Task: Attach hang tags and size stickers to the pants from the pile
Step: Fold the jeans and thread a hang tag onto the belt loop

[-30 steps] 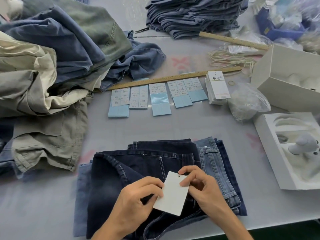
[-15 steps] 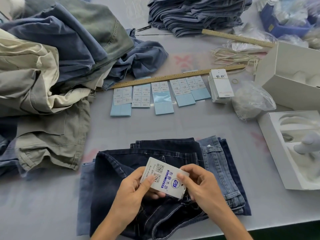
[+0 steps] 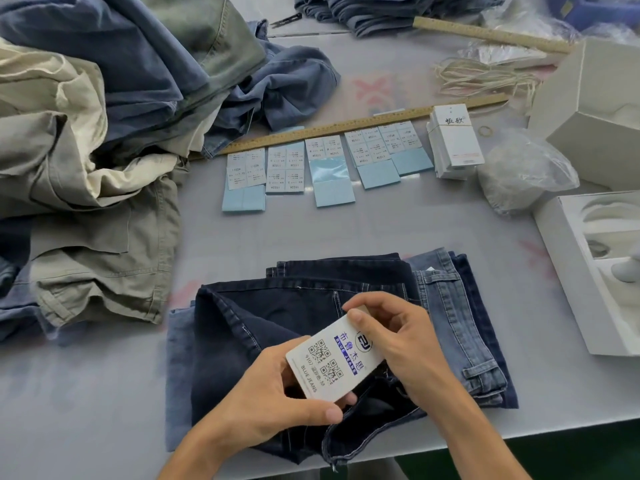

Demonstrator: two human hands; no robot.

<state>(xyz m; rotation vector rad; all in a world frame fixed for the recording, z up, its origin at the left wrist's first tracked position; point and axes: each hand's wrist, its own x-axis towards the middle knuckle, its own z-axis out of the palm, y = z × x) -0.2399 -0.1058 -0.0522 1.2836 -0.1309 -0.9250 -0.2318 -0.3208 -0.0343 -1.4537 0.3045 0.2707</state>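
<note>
Both hands meet over the dark denim jeans (image 3: pixel 277 317) folded at the table's (image 3: pixel 86 393) near edge, at about 6 o'clock in the view. The left hand (image 3: pixel 273 400) comes in from 7 o'clock, palm turned inward, its fingers curled under the hang tag (image 3: pixel 334 358) and its thumb laid along the tag's lower edge, pinching it. The right hand (image 3: pixel 401 344) reaches in from 5 o'clock, wrist bent, thumb pressed on the tag's upper end with the fingers curled behind, so it too pinches the card. The tag is held tilted, printed side up, showing QR codes and "BLUE JEANS", just above the jeans' open waistband.

Lighter blue jeans (image 3: pixel 460 327) lie under the dark pair at 3 o'clock of it. At 12 o'clock, rows of size stickers (image 3: pixel 325 164) on blue backing sit beside a wooden ruler (image 3: pixel 346 128), with a stack of hang tags (image 3: pixel 453 140) at 1 o'clock. The pants pile (image 3: pixel 104 109) heaps at 10 o'clock.
</note>
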